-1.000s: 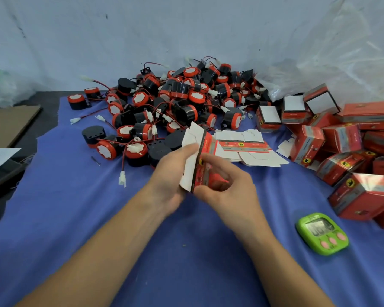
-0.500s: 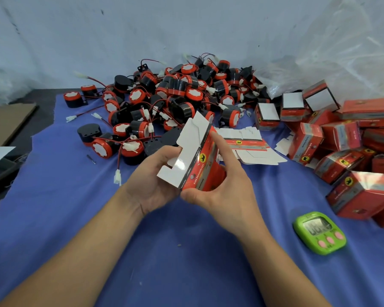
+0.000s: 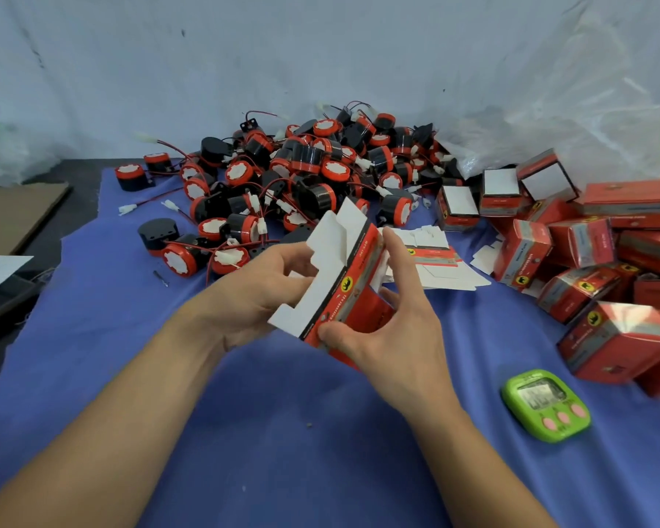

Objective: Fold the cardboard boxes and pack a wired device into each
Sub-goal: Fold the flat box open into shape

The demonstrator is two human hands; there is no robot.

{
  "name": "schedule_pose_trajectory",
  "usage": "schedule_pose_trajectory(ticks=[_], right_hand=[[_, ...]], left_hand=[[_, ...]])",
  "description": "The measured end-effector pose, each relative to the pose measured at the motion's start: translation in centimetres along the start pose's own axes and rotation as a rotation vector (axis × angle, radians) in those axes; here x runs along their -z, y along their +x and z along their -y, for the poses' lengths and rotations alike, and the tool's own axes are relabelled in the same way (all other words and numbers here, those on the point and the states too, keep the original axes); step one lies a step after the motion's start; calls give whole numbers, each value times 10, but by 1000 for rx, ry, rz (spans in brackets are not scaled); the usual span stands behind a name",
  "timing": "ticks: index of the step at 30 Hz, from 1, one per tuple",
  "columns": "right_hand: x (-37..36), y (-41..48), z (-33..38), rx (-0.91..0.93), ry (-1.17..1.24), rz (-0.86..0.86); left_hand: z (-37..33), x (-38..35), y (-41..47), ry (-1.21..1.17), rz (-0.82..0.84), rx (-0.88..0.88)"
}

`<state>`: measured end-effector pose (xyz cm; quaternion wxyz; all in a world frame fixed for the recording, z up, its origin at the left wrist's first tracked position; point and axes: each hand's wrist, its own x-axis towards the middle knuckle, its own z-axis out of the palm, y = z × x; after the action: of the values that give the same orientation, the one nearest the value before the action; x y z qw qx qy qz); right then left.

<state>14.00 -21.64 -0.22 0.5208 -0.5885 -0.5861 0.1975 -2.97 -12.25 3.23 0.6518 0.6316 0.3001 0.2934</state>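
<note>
A blue cloth [image 3: 244, 432] is covering the table. A pile of wired devices [image 3: 305, 173] is lying at its far side, with finished boxes [image 3: 587, 253] at the right. Above the middle, both hands are holding one half-opened cardboard box [image 3: 353, 283]. The left hand [image 3: 252, 299] is gripping the white flaps [image 3: 321, 261], and the right hand [image 3: 393, 337] is pinching the red body. I think it is best to be squaring the body fully before tucking the flaps in.
</note>
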Motion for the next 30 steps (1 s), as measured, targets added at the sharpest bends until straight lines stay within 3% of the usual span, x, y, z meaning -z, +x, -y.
schedule_pose_trajectory(ticks=[5,10,17,23,30], right_hand=[[-2,-2,7,155,-99,5],[-7,0,8,306,-168,-37],[0,2,4,322,-54,-211],[6,2,3,163,59,-120],[13,9,0,-88,224,6]], left_hand=[[-30,-4,-3,611,-129,-68],[-42,-33,-3,828,-303,-57],[-48,-53,-9,951,-369,-35],[-39,-53,-6,1029,-573,-41],[-15,-51,6,936,-602,-4]])
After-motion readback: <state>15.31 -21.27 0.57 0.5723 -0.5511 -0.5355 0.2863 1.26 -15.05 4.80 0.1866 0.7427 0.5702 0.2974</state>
